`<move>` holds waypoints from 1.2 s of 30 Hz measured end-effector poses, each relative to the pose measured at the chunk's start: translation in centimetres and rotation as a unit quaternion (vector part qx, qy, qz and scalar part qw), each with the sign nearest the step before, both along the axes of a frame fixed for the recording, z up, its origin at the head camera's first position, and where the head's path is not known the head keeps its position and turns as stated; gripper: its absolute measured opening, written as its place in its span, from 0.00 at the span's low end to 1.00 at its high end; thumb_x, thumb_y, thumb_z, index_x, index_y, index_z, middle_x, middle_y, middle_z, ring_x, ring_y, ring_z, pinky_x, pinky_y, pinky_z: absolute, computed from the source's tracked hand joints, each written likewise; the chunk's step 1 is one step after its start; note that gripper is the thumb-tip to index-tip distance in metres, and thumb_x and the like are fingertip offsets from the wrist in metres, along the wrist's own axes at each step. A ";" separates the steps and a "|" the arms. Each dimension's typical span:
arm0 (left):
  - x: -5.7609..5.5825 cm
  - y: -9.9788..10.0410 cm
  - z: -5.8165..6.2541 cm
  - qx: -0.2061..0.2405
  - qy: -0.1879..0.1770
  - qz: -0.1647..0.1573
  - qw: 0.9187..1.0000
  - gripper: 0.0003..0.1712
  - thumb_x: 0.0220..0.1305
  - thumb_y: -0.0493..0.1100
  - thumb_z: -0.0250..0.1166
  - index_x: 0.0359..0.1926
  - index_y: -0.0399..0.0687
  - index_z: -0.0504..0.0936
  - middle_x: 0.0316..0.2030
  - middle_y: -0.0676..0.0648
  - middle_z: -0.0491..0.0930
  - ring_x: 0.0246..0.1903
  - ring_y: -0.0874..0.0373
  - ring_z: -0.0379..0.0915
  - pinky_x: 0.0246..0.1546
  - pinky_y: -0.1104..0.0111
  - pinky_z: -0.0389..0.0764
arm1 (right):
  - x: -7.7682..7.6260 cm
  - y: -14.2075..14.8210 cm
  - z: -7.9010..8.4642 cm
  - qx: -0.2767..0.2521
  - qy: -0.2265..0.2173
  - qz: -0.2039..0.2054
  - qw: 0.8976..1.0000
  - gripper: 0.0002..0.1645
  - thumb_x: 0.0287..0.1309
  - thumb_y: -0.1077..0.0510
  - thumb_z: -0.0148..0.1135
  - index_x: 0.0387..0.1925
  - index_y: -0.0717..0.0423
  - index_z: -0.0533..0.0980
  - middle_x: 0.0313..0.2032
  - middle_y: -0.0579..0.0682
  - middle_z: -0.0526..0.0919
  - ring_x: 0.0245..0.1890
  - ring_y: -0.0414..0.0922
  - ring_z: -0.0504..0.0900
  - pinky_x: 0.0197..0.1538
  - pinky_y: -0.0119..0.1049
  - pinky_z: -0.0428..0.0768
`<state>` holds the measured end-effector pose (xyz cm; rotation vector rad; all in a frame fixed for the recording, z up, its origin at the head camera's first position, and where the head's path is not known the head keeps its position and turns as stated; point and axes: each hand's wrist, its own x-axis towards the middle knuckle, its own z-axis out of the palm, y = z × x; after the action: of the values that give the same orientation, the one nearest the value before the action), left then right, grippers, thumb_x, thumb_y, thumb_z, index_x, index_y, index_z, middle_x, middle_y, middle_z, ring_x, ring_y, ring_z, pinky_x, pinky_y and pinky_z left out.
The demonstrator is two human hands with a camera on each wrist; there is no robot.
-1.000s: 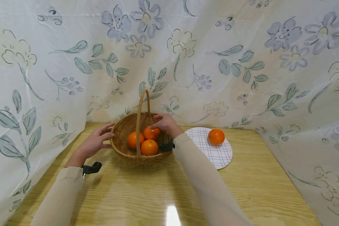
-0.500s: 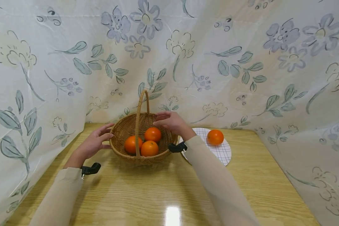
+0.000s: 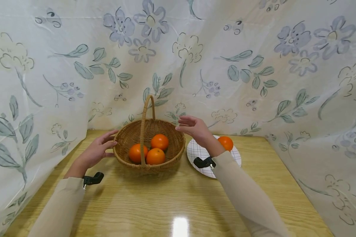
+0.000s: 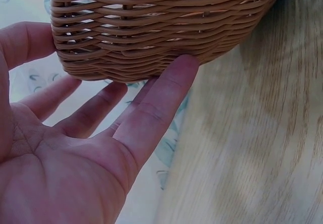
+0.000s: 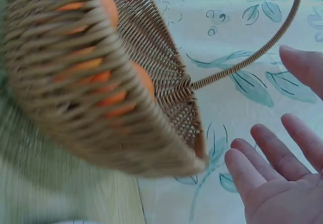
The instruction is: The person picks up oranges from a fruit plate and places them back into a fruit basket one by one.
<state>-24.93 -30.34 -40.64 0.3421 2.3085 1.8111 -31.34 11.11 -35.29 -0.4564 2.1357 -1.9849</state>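
A wicker basket with a tall arched handle stands on the table. Three oranges lie inside: one at the left, one at the back and one in front. My left hand rests its extended fingers against the basket's left side; in the left wrist view, a fingertip meets the lower weave. Just right of the rim, my right hand hovers with spread fingers and holds nothing. The right wrist view shows that hand apart from the basket.
A round white plate with blue check lies right of the basket, partly behind my right forearm. Another orange sits on it. Floral cloth hangs behind and beside the wooden table.
My right hand has drawn out of the basket to the right, leaving the back orange there. My left hand has stayed at the basket's left side.
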 end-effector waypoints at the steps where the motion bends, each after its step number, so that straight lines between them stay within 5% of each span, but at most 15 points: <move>1: 0.0 0.0 0.0 0.000 0.000 0.000 1.000 0.38 0.82 0.44 0.51 0.83 0.50 0.44 0.76 0.28 0.51 0.66 0.30 0.63 0.50 0.57 0.87 | 0.2 0.4 -0.1 0.002 0.006 -0.007 1.000 0.35 0.60 0.62 0.73 0.68 0.53 0.73 0.67 0.56 0.77 0.69 0.55 0.74 0.74 0.48 0.70; 7: 0.1 0.1 0.1 -0.001 0.003 -0.003 1.000 0.38 0.82 0.44 0.50 0.83 0.48 0.44 0.76 0.27 0.51 0.67 0.28 0.62 0.50 0.57 0.87 | 1.6 2.8 -1.0 -0.005 0.024 -0.036 0.999 0.35 0.60 0.62 0.72 0.69 0.54 0.73 0.67 0.55 0.78 0.69 0.52 0.75 0.72 0.46 0.73; 16: -0.2 0.2 -0.2 0.003 0.002 -0.003 1.000 0.37 0.82 0.45 0.51 0.83 0.49 0.45 0.75 0.27 0.52 0.66 0.29 0.63 0.50 0.57 0.87 | 3.7 6.8 -2.2 -0.002 0.071 -0.069 0.995 0.36 0.62 0.64 0.71 0.71 0.57 0.70 0.70 0.57 0.74 0.71 0.54 0.72 0.60 0.26 0.80; 29: 0.0 0.0 -0.1 -0.002 0.000 0.000 1.000 0.38 0.81 0.46 0.51 0.83 0.51 0.45 0.76 0.27 0.51 0.68 0.27 0.61 0.50 0.56 0.87 | 4.9 11.8 -5.6 -0.092 0.090 -0.193 0.973 0.34 0.58 0.64 0.74 0.65 0.64 0.74 0.60 0.52 0.84 0.56 0.37 0.83 0.56 0.26 0.82; 36: -0.1 0.0 -0.1 0.001 -0.001 0.003 1.000 0.37 0.82 0.45 0.51 0.83 0.51 0.46 0.76 0.28 0.52 0.67 0.27 0.62 0.50 0.55 0.87 | 5.1 13.8 -6.0 0.036 0.131 -0.254 0.958 0.36 0.59 0.55 0.75 0.66 0.59 0.74 0.66 0.56 0.79 0.66 0.45 0.77 0.69 0.33 0.73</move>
<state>-25.02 -30.34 -40.75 0.3349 2.3084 1.8169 -26.24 24.88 -41.33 -0.1731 2.7023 -2.1846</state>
